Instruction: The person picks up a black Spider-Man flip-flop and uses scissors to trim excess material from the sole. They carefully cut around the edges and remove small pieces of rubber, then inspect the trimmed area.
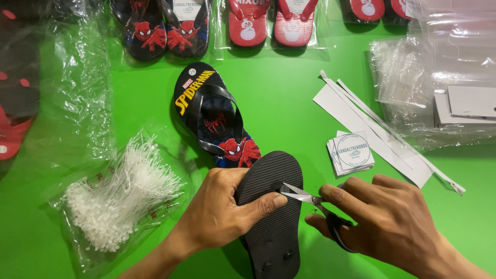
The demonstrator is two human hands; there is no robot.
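The left hand (219,209) clamps an upturned sandal (271,212) near the front edge of the green tabletop (289,108), thumb pressed on the ribbed black sole and the other fingers wrapped around its left edge; the right hand (390,222) has its fingers closed through the handles of small scissors (310,199), whose blades stand slightly parted with their tips just at the sole, near the thumb; judging by its look, the sandal is light foam rubber, soft and bendable rather than stiff, its ribbing giving fair grip, so it seems best held by the edges at mid-length as it is now, where it will not fold; it is black underneath, oval at the toe, with round strap plugs showing toward the heel; its mate (214,116) lies face up just beyond it, black with yellow lettering, a red and blue masked figure and dark straps; to the left lies a clear bag of white plastic tag fasteners (119,199); to the right, a small stack of round-printed labels (351,152), white paper strips (372,126) and clear bags (439,77); bagged sandal pairs (217,26) line the far edge.
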